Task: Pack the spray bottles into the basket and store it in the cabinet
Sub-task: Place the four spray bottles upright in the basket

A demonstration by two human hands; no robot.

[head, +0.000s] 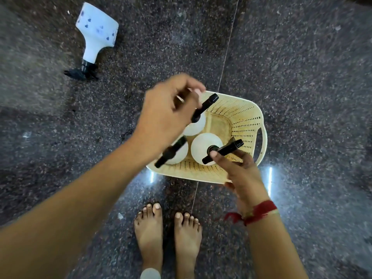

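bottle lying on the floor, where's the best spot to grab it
Grip the bottle on the floor around its narrow white neck just above the black trigger head, coming down from above. It lies on its side with the neck clear of other things, and the body looks too wide for one hand.

Inside the basket [244, 117]: three upright bottles [203, 147] crowding the left and near part, black spray heads sticking up over the rim. Far right corner free down to the bottom. Both hands [167, 115] above the near side. Around the lying bottle [96, 35]: open floor [302, 67], nothing in the way.
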